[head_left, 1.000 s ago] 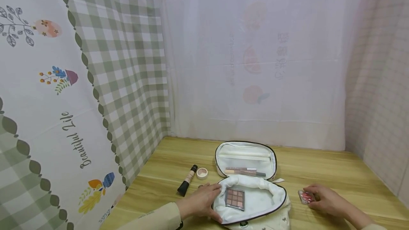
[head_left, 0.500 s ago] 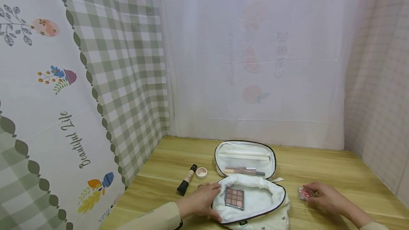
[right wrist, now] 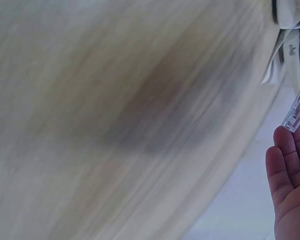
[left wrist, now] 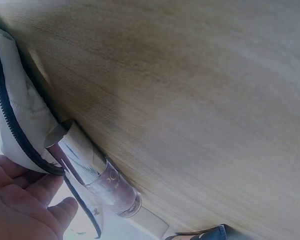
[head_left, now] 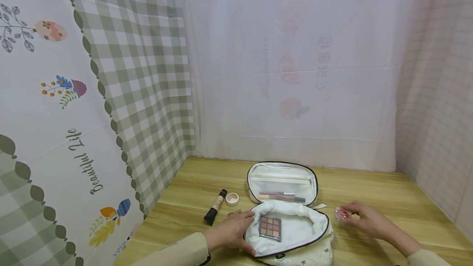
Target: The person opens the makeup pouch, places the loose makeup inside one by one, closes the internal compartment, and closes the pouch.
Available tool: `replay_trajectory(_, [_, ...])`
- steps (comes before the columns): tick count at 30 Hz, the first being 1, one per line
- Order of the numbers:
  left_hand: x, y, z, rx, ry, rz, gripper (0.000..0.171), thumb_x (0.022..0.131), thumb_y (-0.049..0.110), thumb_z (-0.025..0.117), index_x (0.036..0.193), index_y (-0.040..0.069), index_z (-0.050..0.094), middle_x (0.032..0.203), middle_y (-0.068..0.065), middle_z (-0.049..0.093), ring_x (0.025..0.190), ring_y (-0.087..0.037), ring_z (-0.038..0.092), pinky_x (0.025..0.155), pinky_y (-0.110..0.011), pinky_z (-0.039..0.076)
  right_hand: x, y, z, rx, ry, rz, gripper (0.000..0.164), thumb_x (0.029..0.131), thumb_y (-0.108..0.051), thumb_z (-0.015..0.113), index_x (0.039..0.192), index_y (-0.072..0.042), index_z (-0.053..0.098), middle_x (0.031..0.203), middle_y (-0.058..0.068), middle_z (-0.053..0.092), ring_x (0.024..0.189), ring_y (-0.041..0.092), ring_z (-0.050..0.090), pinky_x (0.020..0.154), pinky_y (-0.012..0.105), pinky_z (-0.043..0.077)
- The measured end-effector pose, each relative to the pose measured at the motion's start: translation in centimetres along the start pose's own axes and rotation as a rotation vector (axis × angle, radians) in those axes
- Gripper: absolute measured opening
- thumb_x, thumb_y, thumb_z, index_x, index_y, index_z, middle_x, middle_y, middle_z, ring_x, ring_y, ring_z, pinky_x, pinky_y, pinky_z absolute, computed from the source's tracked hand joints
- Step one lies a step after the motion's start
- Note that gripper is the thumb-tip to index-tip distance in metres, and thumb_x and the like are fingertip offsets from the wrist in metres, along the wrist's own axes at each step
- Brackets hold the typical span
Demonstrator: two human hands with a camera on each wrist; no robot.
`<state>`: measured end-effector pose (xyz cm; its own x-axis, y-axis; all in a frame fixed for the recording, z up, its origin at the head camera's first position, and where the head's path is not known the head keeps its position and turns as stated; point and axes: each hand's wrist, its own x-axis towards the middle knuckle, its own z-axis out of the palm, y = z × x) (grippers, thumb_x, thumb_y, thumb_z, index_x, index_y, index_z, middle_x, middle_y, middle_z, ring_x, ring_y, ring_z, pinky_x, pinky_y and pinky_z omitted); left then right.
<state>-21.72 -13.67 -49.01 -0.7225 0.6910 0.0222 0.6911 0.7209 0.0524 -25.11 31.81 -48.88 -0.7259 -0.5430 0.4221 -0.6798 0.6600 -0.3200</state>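
Note:
An unzipped white makeup bag (head_left: 292, 253) lies with its lid (head_left: 282, 186) folded back. Inside it is an eyeshadow palette (head_left: 270, 228) with several pinkish-brown pans. My left hand (head_left: 230, 231) grips the bag's left rim, and in the left wrist view its fingers meet the dark zipper edge (left wrist: 17, 125). To the right of the bag, my right hand (head_left: 366, 218) pinches a small clear compact (head_left: 342, 214) with red contents between thumb and fingers. In the right wrist view the compact's transparent edge (right wrist: 297, 107) shows above the fingertips.
Slim makeup tubes (head_left: 282, 197) lie in the lid. Left of the bag are a black-capped tube (head_left: 216, 207) and a round three-colour pot (head_left: 232, 199). A clear cylinder (left wrist: 115, 187) stands beside the bag in the left wrist view. Checked cloth (head_left: 148, 73) hangs at left.
My right hand has lifted the clear compact and brought it left and farther back, closer to the bag. The left hand keeps its hold on the rim.

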Motion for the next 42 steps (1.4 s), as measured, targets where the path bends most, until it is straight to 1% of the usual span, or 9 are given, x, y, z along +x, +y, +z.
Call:
replay_trajectory(7, [0.0, 0.1, 0.0, 0.022, 0.006, -0.004, 0.095, 0.070, 0.065, 0.078, 0.137, 0.002, 0.054, 0.144, -0.009, 0.049, 0.130, -0.018, 0.049, 0.109, -0.042, 0.036, 1.1, -1.6, -0.3, -0.017, -0.019, 0.085, 0.041, 0.080, -0.022, 0.082, 0.109, 0.005, 0.071, 0.098, 0.002, 0.066, 0.088, 0.014, 0.062, 0.069, 0.034, 0.051])
replay_trajectory(11, [0.1, 0.3, -0.1, 0.028, 0.012, -0.004, 0.095, 0.070, 0.065, 0.079, 0.136, 0.001, 0.055, 0.143, -0.009, 0.050, 0.130, -0.017, 0.049, 0.109, -0.042, 0.037, 1.5, -2.3, -0.4, -0.005, -0.019, 0.111, 0.043, 0.081, -0.023, 0.082, 0.112, 0.005, 0.070, 0.100, 0.002, 0.066, 0.089, 0.016, 0.062, 0.070, 0.034, 0.051])
replay_trajectory(17, [0.0, 0.2, 0.0, 0.025, 0.014, 0.000, 0.096, 0.070, 0.065, 0.078, 0.137, 0.001, 0.054, 0.143, -0.009, 0.050, 0.129, -0.017, 0.049, 0.109, -0.042, 0.037, 1.9, -2.9, 0.0, 0.000, 0.036, 0.070, 0.041, 0.078, -0.021, 0.084, 0.107, 0.005, 0.072, 0.095, 0.000, 0.066, 0.085, 0.011, 0.061, 0.067, 0.032, 0.051])
replay_trajectory(21, [-0.1, 0.2, -0.2, 0.023, 0.010, 0.004, 0.096, 0.070, 0.066, 0.077, 0.137, 0.001, 0.054, 0.144, -0.009, 0.050, 0.129, -0.017, 0.049, 0.109, -0.042, 0.037, 2.3, -3.4, 0.2, 0.003, 0.051, 0.070, 0.040, 0.078, -0.022, 0.084, 0.106, 0.003, 0.073, 0.094, -0.002, 0.066, 0.084, 0.011, 0.060, 0.067, 0.032, 0.051])
replay_trajectory(27, [-0.1, 0.3, -0.4, 0.031, 0.001, -0.007, 0.098, 0.070, 0.067, 0.077, 0.138, 0.001, 0.054, 0.144, -0.008, 0.049, 0.130, -0.017, 0.048, 0.110, -0.042, 0.036, 3.0, -4.4, 0.5, 0.038, 0.014, 0.077, 0.042, 0.080, -0.024, 0.083, 0.110, 0.003, 0.072, 0.100, 0.002, 0.068, 0.089, 0.018, 0.063, 0.071, 0.035, 0.052])
replay_trajectory(32, [-0.2, 0.5, -0.5, 0.040, 0.004, -0.004, 0.097, 0.070, 0.067, 0.077, 0.138, 0.002, 0.054, 0.144, -0.008, 0.049, 0.130, -0.017, 0.049, 0.109, -0.041, 0.037, 3.5, -5.2, 0.8, 0.080, 0.003, 0.039, 0.039, 0.081, -0.025, 0.082, 0.109, 0.000, 0.072, 0.099, 0.001, 0.067, 0.089, 0.013, 0.061, 0.071, 0.033, 0.051])
replay_trajectory(36, [-0.1, 0.5, -0.5, 0.040, 0.005, 0.004, 0.097, 0.070, 0.067, 0.077, 0.137, 0.001, 0.054, 0.143, -0.008, 0.050, 0.129, -0.017, 0.049, 0.109, -0.041, 0.037, 3.9, -5.8, 1.2, 0.085, 0.037, -0.008, 0.036, 0.080, -0.023, 0.083, 0.107, -0.001, 0.073, 0.096, -0.001, 0.066, 0.087, 0.010, 0.060, 0.071, 0.033, 0.051])
replay_trajectory(39, [-0.1, 0.4, -0.4, 0.027, -0.006, 0.000, 0.097, 0.070, 0.067, 0.077, 0.138, 0.001, 0.054, 0.144, -0.009, 0.049, 0.130, -0.017, 0.049, 0.109, -0.041, 0.037, 4.3, -6.2, 1.5, 0.090, 0.031, -0.013, 0.036, 0.081, -0.024, 0.082, 0.108, -0.001, 0.073, 0.096, -0.002, 0.065, 0.085, 0.009, 0.059, 0.069, 0.032, 0.049])
replay_trajectory(42, [0.0, 0.3, -0.3, 0.015, -0.016, -0.006, 0.097, 0.070, 0.066, 0.077, 0.138, 0.001, 0.053, 0.145, -0.009, 0.049, 0.131, -0.017, 0.048, 0.110, -0.042, 0.036, 4.7, -6.8, 1.8, 0.109, 0.005, -0.009, 0.038, 0.082, -0.023, 0.081, 0.110, 0.001, 0.072, 0.097, -0.001, 0.064, 0.084, 0.010, 0.057, 0.067, 0.030, 0.047])
